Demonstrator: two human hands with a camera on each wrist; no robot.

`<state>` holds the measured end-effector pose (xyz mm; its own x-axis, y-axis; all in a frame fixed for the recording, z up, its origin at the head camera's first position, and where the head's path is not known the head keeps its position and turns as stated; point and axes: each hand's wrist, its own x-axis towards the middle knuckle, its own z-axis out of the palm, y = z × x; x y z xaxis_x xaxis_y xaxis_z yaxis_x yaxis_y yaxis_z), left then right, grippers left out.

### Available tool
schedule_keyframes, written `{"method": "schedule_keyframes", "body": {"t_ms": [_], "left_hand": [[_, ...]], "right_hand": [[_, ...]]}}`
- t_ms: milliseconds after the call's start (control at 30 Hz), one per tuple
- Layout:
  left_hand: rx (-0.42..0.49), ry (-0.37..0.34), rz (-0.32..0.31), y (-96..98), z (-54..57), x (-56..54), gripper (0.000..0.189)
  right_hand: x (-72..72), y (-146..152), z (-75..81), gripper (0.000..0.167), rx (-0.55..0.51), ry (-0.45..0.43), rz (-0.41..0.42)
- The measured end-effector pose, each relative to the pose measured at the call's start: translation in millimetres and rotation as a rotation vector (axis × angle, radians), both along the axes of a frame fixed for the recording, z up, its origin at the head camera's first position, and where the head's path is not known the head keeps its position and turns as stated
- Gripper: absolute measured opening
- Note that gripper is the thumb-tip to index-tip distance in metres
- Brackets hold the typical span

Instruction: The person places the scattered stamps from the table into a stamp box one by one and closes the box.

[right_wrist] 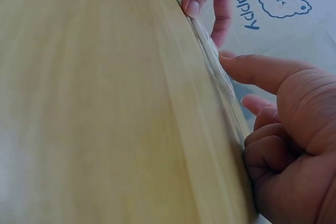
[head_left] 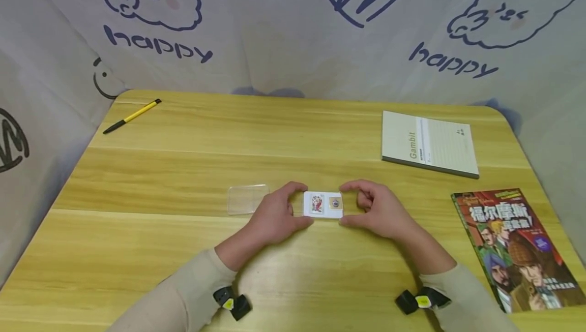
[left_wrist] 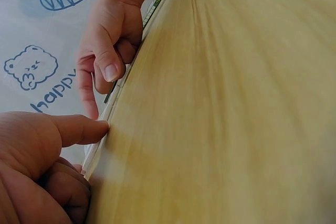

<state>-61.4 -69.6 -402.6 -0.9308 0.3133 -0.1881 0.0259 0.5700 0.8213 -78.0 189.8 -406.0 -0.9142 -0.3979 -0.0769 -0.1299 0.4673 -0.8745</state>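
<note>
A small flat white case (head_left: pixel 323 211) lies at the middle of the table, with a stamp-like picture (head_left: pixel 317 204) on its left part and a gold square with a dark round emblem (head_left: pixel 335 203) on its right. Clear plastic shows along its left edge. My left hand (head_left: pixel 276 214) pinches the left end between thumb and index finger, at the far and near edges. At the opposite end, my right hand (head_left: pixel 384 211) holds the corners the same way, other fingers curled in. Partly behind my left hand lies a clear plastic lid (head_left: pixel 242 200). Both wrist views show the case edge-on, low against the tabletop.
A yellow and black pen (head_left: pixel 133 116) lies at the far left of the table (head_left: pixel 183 169). A pale notebook (head_left: pixel 446 144) is at the back right, and a colourful comic-style book (head_left: pixel 519 250) lies near the right edge. Printed cloth (head_left: pixel 293 32) hangs behind the table.
</note>
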Motion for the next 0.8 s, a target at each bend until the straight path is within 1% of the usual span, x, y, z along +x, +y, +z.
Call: {"method": "schedule_keyframes", "body": {"t_ms": [167, 300, 500, 633, 800], "left_hand": [[-0.006, 0.008, -0.001, 0.3, -1.1, -0.3, 0.066], [-0.012, 0.02, 0.001, -0.1, -1.0, -0.6, 0.066], [-0.006, 0.007, 0.007, -1.6, 1.4, 0.0, 0.068], [0.041, -0.008, 0.009, -3.8, 2.4, 1.6, 0.07], [0.159, -0.005, -0.003, -15.1, 5.5, 5.3, 0.079]], "right_hand": [[-1.6, -1, -2.1, 0.054, 0.022, 0.006, 0.019], [-1.8, -3, -2.2, 0.053, 0.033, 0.004, 0.015], [-2.3, -5, -2.5, 0.052, 0.036, 0.002, 0.016], [-2.4, -4, -3.1, 0.052, 0.043, -0.002, 0.012], [-1.1, -4, -0.6, 0.053, 0.046, -0.011, 0.01]]}}
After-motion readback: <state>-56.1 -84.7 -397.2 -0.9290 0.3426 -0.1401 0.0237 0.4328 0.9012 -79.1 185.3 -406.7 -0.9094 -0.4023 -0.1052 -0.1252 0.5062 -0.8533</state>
